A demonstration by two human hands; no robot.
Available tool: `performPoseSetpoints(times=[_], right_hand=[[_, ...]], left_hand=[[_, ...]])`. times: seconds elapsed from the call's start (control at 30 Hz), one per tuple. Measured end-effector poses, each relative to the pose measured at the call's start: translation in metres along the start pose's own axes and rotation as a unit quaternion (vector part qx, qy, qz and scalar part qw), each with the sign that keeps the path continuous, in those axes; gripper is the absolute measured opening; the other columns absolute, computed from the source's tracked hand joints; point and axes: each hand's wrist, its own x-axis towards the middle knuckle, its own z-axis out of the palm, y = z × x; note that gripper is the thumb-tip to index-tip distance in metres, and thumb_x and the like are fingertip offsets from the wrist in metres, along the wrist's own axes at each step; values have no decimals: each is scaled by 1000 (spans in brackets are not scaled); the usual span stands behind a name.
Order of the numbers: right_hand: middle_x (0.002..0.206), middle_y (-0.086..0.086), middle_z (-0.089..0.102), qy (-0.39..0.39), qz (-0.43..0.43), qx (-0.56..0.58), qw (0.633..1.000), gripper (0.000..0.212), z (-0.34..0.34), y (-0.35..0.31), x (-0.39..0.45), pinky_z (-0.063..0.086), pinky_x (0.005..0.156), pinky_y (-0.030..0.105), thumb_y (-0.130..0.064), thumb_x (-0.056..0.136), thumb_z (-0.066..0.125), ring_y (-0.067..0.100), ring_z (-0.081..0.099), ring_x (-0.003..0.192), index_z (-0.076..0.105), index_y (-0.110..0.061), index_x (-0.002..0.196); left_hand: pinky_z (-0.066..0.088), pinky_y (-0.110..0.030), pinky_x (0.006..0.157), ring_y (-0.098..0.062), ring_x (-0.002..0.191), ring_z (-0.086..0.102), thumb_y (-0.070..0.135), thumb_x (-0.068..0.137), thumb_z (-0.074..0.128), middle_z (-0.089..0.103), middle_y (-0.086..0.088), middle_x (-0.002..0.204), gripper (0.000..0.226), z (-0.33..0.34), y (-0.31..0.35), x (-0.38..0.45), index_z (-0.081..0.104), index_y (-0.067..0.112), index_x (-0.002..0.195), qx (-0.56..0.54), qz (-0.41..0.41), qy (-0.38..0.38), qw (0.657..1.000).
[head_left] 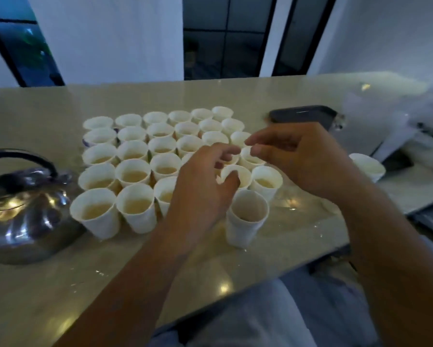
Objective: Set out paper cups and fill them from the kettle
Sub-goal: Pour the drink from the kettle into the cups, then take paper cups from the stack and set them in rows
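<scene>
Dim, soft blur; glare on kettle (22, 206).

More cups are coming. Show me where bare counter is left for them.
Bare counter lies along the near edge, in front of the kettle and the filled cups. A smaller patch sits right of the empty cup. The cup block is packed rim to rim, with both hands above it.

You stand at a polished stone desk (235, 259) in what looks like a home or office pantry: dozens of paper cups (135, 171) set in rows beside a steel kettle (27, 209), a dark phone (303, 115) lying nearby, white walls (115, 38) and tall black-framed windows (225, 38) beyond.
</scene>
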Motion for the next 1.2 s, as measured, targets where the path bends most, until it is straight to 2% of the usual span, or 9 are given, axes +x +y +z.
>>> performPoseSetpoints(times=[0.2, 0.27, 0.33, 0.43, 0.63, 0.8, 0.93, 1.03, 1.2], right_hand=[[105, -26, 62, 57, 82, -30, 995, 15, -6, 70, -24, 42, 79, 16, -36, 94, 63, -5, 57, 96, 69, -45, 104], [109, -24, 62, 72, 99, -4, 992, 16, 0, 86, -30, 45, 84, 22, -35, 94, 63, -2, 58, 101, 69, -46, 105], [107, -27, 63, 86, 102, 46, 990, 17, 11, 95, -34, 46, 83, 17, -33, 94, 65, -4, 60, 101, 68, -47, 102], [103, -26, 68, 109, 81, 112, 984, 24, 33, 102, -38, 49, 84, 13, -22, 93, 66, -4, 63, 99, 68, -46, 94], [103, -13, 73, 69, 10, 168, 983, 17, 59, 102, -41, 50, 80, 13, -16, 94, 64, 2, 67, 97, 73, -25, 104], [118, -2, 68, 61, -23, 294, 954, 29, 47, 91, -39, 56, 86, 29, -29, 94, 56, 16, 65, 111, 69, -13, 114], [106, 5, 71, 107, 3, 387, 916, 19, 36, 73, -27, 58, 76, 29, -11, 97, 54, 19, 70, 99, 70, -16, 103], [101, 1, 71, 106, 14, 362, 926, 25, 29, 70, -17, 59, 72, 28, -5, 100, 51, 17, 69, 94, 70, -19, 100], [98, -19, 70, 80, -7, 200, 976, 24, 17, 74, -5, 47, 69, 12, -14, 100, 53, -3, 61, 86, 71, -26, 111]], left_hand=[[47, -36, 98, -3, 116, 47, 37, 86, 68, 53, 19, 125, 46, 48, 0, 1, 54, 40, 129, 33, -5, -95, 995], [40, -38, 106, -6, 126, 38, 56, 80, 68, 44, 18, 137, 62, 47, -4, -1, 44, 47, 136, 103, -1, -154, 983], [31, -39, 111, -10, 136, 25, 71, 70, 69, 28, 18, 148, 84, 44, -9, -4, 31, 52, 143, 199, 1, -234, 952], [34, -36, 110, -11, 139, 24, 60, 69, 78, 22, 19, 149, 91, 44, -18, -11, 26, 53, 144, 218, -3, -286, 933], [44, -26, 95, -9, 128, 44, 41, 73, 84, 39, 16, 139, 86, 48, -31, -13, 32, 51, 139, 108, -56, -244, 962], [55, -18, 74, 1, 101, 62, 36, 68, 88, 57, 19, 118, 86, 37, -15, -8, 38, 44, 137, -138, -89, -122, 979], [58, -23, 72, 2, 97, 64, 52, 68, 75, 61, 22, 114, 74, 37, -3, 5, 43, 47, 135, -188, -114, -49, 974], [58, -27, 73, -1, 93, 67, 60, 73, 70, 66, 24, 107, 61, 40, 1, 15, 51, 45, 129, -199, -130, -69, 969], [49, -15, 60, 1, 83, 66, 58, 73, 71, 69, 19, 98, 49, 35, 3, 30, 61, 38, 116, -159, -138, -101, 972]])
